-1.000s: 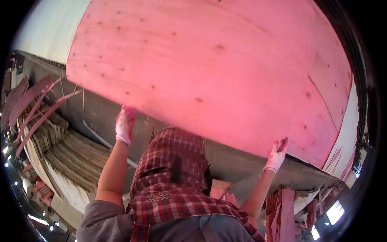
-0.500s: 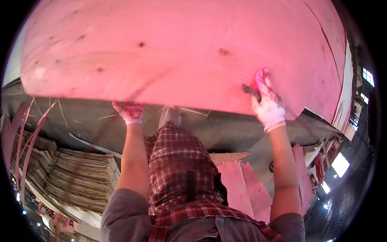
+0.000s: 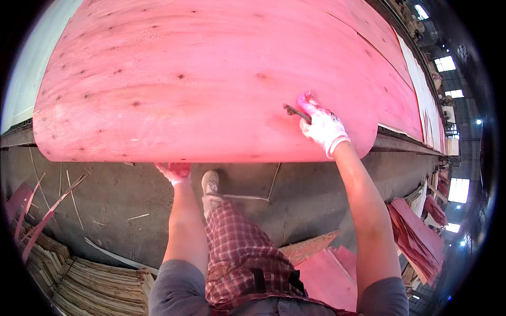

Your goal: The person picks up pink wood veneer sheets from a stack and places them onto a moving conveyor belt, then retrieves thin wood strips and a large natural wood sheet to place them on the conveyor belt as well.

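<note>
A large pink-stained wood veneer sheet (image 3: 211,105), dotted with dark knots, lies in front of me. My left hand (image 3: 175,171), in a pink-stained glove, is closed at the sheet's near edge, its fingertips partly hidden beneath. Over the sheet's right part is my right hand (image 3: 322,125), gloved in white with pink stains. It is closed around a short, dark, narrow tool (image 3: 297,112) whose kind I cannot make out; the tip points left.
Stacked veneer (image 3: 100,289) stands at lower left beside pink strips (image 3: 50,213). Pink sheets (image 3: 327,276) lie by my right side, more (image 3: 416,237) farther right. Thin offcuts (image 3: 138,216) litter the grey floor (image 3: 132,195). A pale sheet (image 3: 37,68) borders the pink one.
The sheet's near edge sits lower in view, with more of its surface showing. My right hand has moved left over the sheet with the tool. My left hand stays at the edge.
</note>
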Tool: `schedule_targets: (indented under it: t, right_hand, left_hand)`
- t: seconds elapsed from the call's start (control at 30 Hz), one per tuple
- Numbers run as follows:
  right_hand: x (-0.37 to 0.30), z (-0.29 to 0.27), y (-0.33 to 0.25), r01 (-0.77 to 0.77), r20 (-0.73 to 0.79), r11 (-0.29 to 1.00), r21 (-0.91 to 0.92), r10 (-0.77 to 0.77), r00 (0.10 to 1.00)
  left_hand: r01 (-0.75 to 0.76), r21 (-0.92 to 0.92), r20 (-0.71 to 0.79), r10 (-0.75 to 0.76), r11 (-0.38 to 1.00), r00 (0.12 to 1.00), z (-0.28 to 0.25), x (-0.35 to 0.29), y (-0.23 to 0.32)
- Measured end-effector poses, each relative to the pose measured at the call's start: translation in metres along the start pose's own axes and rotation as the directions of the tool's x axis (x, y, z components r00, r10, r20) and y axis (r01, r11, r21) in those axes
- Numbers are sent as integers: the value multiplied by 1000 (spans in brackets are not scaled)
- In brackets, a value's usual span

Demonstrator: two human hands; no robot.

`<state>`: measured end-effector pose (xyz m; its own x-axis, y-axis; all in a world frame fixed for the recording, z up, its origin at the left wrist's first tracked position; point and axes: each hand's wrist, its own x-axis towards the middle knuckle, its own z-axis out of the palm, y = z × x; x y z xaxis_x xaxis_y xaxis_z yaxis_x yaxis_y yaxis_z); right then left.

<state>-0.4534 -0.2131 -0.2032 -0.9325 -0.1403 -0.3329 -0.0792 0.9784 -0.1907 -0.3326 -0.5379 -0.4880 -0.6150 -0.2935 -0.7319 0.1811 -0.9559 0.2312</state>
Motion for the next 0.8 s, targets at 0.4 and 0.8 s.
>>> schedule_targets:
  t: [0.4, 0.8]
  right_hand:
    - [-272, -121, -31, 28, -9, 28, 999, -520, 854]
    - [-62, -81, -105, -289, 280, 276, 917, 71, 957]
  left_hand:
    - [-465, 701, 451, 169, 540, 876, 48, -321, 159]
    - [-335, 536, 579, -49, 775, 814, 460, -185, 125]
